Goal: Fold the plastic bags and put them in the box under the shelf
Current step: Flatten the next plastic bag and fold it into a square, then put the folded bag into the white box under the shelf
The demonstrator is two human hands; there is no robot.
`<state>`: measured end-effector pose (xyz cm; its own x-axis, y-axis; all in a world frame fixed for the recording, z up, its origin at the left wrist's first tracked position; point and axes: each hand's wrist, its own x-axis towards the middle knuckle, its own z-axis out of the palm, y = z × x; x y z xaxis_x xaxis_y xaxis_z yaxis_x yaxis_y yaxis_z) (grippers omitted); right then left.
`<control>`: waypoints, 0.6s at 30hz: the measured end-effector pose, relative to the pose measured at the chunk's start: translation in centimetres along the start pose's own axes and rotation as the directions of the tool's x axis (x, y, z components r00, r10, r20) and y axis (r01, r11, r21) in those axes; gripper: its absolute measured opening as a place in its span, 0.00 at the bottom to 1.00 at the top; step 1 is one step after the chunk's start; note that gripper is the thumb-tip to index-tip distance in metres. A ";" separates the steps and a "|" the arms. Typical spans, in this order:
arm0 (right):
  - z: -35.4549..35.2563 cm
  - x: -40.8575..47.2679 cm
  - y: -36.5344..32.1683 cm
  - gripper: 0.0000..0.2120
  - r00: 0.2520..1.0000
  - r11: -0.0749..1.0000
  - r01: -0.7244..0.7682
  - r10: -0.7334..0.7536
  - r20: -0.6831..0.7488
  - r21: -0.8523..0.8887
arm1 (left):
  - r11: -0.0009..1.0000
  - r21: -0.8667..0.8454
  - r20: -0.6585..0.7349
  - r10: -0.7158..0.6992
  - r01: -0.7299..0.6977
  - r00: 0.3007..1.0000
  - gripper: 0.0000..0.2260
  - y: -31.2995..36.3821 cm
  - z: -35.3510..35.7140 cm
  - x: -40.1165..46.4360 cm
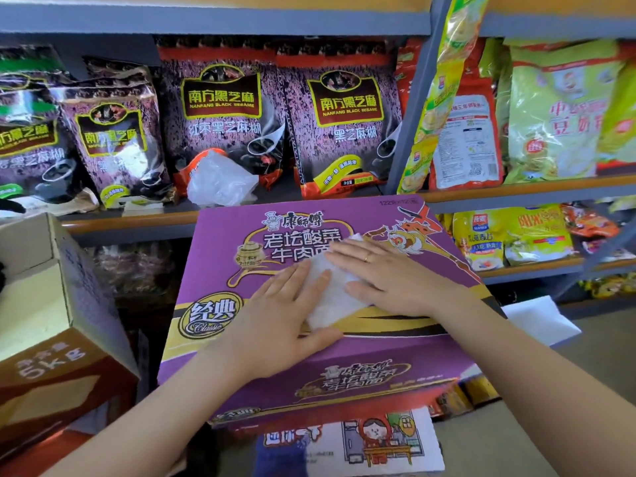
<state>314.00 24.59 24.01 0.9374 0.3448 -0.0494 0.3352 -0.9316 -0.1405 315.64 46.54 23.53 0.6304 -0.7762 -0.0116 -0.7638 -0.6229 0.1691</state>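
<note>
Head view, looking down past two bare forearms. On top of a purple carton (344,215): one plastic bag (332,290), white and half see-through, crinkled, pressed flat into a narrow strip running from near the carton's middle toward its front edge. Pinned there under both hands. Left hand (285,315) flat, fingers straight and spread, fingertips on the strip's left side, thumb toward its near end. Right hand (382,273) flat too, fingers straight and close together across the strip's upper right part, a ring (367,258) on one finger. Neither hand curled round anything; hands just beside each other with the bag's bare middle showing between.

A second plastic bag (220,180), loose and crumpled, clear-white, on the shelf (130,222) behind the carton, leaning against the food packs. So two bags in sight: one flattened, one not.

Four purple sesame packs (220,108) standing in a row on that shelf. Yellow-green packs (550,111) on the shelf to the right, too overlapped to count. One open cardboard box (44,280) at the left, marked 5KG. One printed box (378,442) under the purple carton.
</note>
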 end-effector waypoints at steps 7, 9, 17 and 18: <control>0.1 -10.3 1.9 0.54 0.976 0.975 -0.218 0.218 0.016 -0.031 | 0.955 0.056 -0.153 0.297 -0.292 0.943 0.30 5.4 2.4 1.8; 0.7 -13.5 2.8 0.44 0.977 0.980 -0.197 0.194 -0.088 -0.030 | 0.923 0.096 -0.299 0.383 -0.372 0.874 0.20 7.7 3.1 2.9; 1.1 -23.4 12.0 0.12 0.829 0.661 -0.102 0.470 -0.303 0.744 | 0.872 0.021 -0.606 0.400 -0.489 0.687 0.03 19.6 5.0 8.7; 1.0 -24.5 13.5 0.06 0.793 0.566 -0.091 0.539 -0.284 0.820 | 0.877 -0.041 -0.607 0.359 -0.479 0.709 0.03 21.3 5.3 9.8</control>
<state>295.48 3.72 22.35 0.9508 -0.2616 0.1657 0.0267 -0.4639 -0.8855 304.82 25.16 21.79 0.2569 -0.7142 0.6511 -0.9660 -0.1706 0.1941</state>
